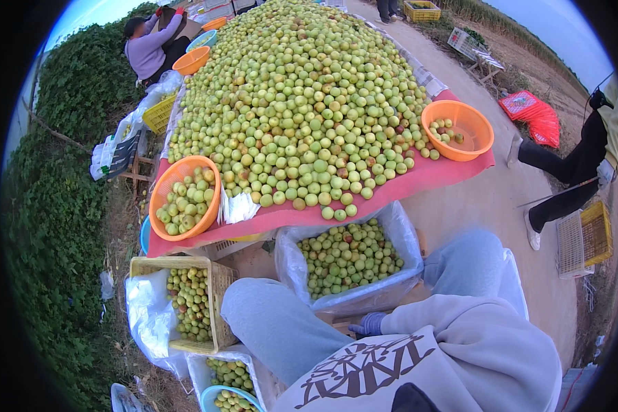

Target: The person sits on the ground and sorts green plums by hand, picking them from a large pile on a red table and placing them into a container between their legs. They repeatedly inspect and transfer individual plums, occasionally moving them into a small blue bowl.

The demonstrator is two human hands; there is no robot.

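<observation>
My right hand (369,324), in a blue-grey knit glove, reaches down between my knees, just below a crate lined with clear plastic (412,268) and filled with small green fruit (350,257). Its fingers are partly hidden, so what it touches cannot be told. My left hand is out of view. Before me a large heap of green fruit (309,118) lies on a table with a red cloth (432,177). An orange basket (213,216) of fruit stands at the cloth's left corner, beside white paper sheets (239,207). Another orange basket (476,129), with a few fruits, stands at the right.
A yellowish crate (216,304) of fruit stands left of my knee, above a lined crate (198,368) and a blue basin (211,394). One person (152,49) sits at the far left; another (571,159) walks at the right, near a yellow crate (605,232) and red netting (538,121).
</observation>
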